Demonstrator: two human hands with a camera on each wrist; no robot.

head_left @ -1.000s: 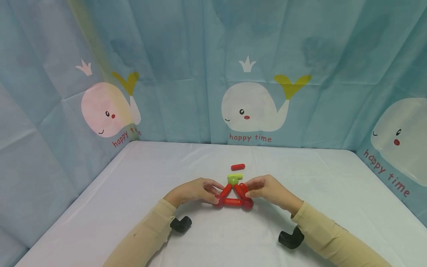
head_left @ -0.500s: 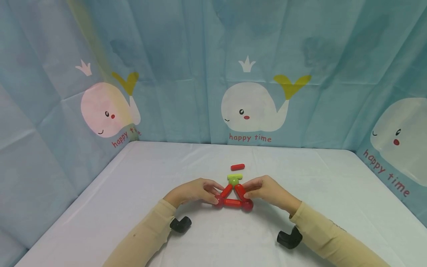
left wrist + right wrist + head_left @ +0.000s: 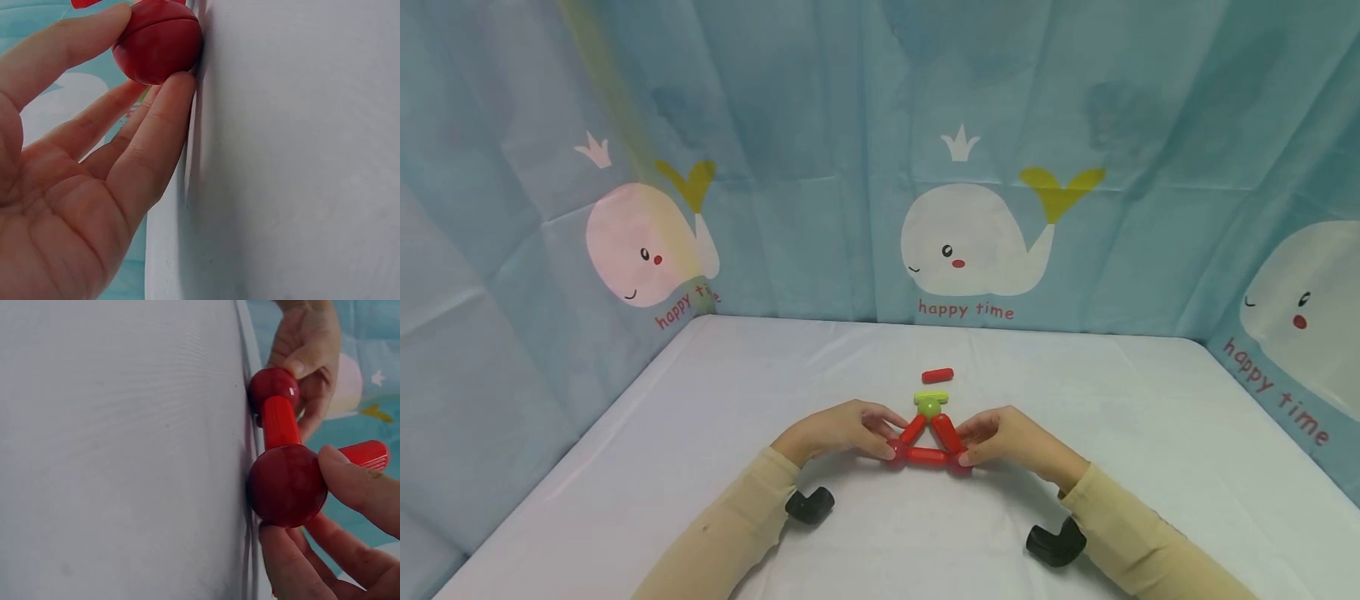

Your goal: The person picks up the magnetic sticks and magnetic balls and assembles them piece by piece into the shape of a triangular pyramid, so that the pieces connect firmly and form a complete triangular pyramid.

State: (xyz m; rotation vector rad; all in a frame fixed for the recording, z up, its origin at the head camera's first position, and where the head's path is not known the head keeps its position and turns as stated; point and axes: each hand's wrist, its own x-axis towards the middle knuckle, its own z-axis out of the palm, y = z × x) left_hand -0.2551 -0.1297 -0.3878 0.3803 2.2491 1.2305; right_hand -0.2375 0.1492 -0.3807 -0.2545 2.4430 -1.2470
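**Risk: triangle joints separating under finger pressure**

Right hand [image 3: 1011, 437] has dropped from the sloping rod to the lower corner ball [image 3: 287, 485], fingers pinching it. Left hand [image 3: 838, 429] fingers pinch the opposite ball [image 3: 157, 40]. Red triangle [image 3: 927, 443] lies on the counter [image 3: 700, 433] between both hands. Uneven inward pressure could pop the joints apart.

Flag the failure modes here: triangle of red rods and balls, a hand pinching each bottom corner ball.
1. The left hand and right hand each pinch only a red corner ball; squeezing inward or pulling apart could pop the bottom red rod off.
2. The green ball at the apex is unheld; a nudge may topple the sloping rods.
3. The loose red rod behind could roll if bumped.
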